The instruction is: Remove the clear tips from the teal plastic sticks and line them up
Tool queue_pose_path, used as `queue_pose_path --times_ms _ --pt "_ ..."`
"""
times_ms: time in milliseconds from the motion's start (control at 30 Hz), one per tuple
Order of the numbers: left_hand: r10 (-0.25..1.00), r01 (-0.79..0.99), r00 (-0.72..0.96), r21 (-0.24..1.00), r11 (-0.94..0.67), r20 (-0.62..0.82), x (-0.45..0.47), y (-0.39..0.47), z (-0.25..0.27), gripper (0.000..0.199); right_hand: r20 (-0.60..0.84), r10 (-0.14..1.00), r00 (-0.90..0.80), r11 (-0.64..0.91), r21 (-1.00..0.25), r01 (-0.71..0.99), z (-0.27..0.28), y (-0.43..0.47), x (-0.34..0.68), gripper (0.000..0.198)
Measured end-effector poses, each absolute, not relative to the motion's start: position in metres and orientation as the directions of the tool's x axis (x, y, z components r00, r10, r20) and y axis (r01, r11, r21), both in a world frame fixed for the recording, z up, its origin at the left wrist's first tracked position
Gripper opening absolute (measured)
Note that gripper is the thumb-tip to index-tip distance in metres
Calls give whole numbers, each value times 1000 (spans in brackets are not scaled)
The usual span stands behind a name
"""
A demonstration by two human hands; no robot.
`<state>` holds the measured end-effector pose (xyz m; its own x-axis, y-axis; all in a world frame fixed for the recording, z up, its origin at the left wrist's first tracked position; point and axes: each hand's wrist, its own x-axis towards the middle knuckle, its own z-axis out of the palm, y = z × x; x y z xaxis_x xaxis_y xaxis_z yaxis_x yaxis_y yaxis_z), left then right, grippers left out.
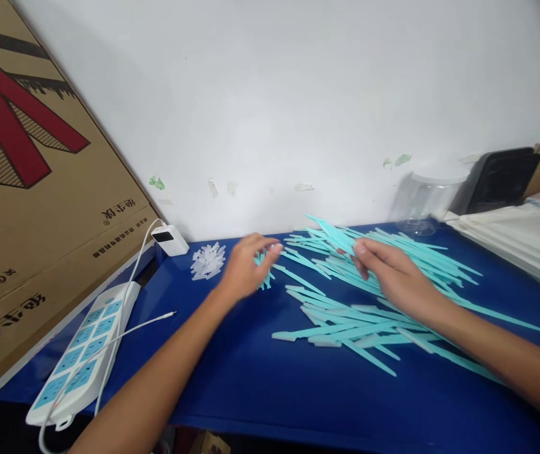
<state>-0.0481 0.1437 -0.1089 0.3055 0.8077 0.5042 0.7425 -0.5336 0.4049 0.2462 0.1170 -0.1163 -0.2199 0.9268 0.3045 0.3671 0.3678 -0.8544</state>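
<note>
My right hand (392, 271) is closed on a few turquoise eyebrow razors (333, 233), pinched between thumb and fingers and raised above the table, their far ends pointing up and left. To its left, my left hand (248, 268) hovers with fingers curved and thumb a little apart, nothing clearly in it. Partly hidden behind those fingers is a small heap of short turquoise pieces (264, 277). Beneath and around my right hand lies a loose spread of more turquoise razors (345, 325), several with pale translucent caps on their heads.
A pile of small clear plastic caps (207, 261) lies left on the blue table (232, 391). Nearby are a white power bank (170, 241), a cable (149, 320) and a power strip (85, 347). A clear jar (428, 202) stands at back right; a large carton (38, 189) leans at left.
</note>
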Motion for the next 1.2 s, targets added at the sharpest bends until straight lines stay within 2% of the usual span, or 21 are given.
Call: queue_pose_path --times_ms 67,167,233,367,500,567,667,800,867,900,967,1033,1133,1200 --pt "769 548 423 540 -638 479 -14 123 -116 45 271 925 -265 347 -889 299 -115 110 241 49" --pt "725 340 532 675 -655 437 18 98 -121 43 213 906 -366 300 -932 202 -116 97 232 47" --pt "738 277 538 741 -612 408 26 89 -122 44 177 881 -440 272 -948 165 -117 90 227 45" --pt "807 167 473 864 -475 353 29 83 -122 48 105 813 -572 262 -944 199 -120 78 223 42" --pt "820 77 507 933 -350 266 29 84 -121 52 161 749 -642 393 -889 235 -120 78 225 38" --pt "868 128 393 917 -379 304 25 88 -120 49 202 741 -641 476 -831 287 -120 81 226 36" --pt "914 228 216 892 -390 344 12 104 -120 48 217 783 -583 503 -772 389 -120 87 228 33" --pt "963 298 115 917 -267 243 -19 133 -119 47 225 851 -476 468 -737 488 -121 93 230 38" --pt "972 471 68 852 -228 223 -36 145 -115 45 214 876 -433 439 -727 528 -121 95 231 39" --pt "968 588 65 775 -232 241 -44 148 -112 44 212 886 -413 426 -724 543 -122 95 231 38" --pt "958 775 142 574 -265 251 -57 149 -103 46 217 898 -383 413 -720 558 -122 97 232 36" --pt "942 842 302 422 -336 147 -63 142 -92 49 220 897 -383 416 -712 566 -123 99 234 34" --pt "873 827 481 374 -420 -83 -66 125 -74 51 230 888 -398 436 -691 576 -122 101 236 31" --pt "864 827 491 372 -422 -113 -66 112 -64 49 235 884 -403 446 -683 578 -120 102 237 31"
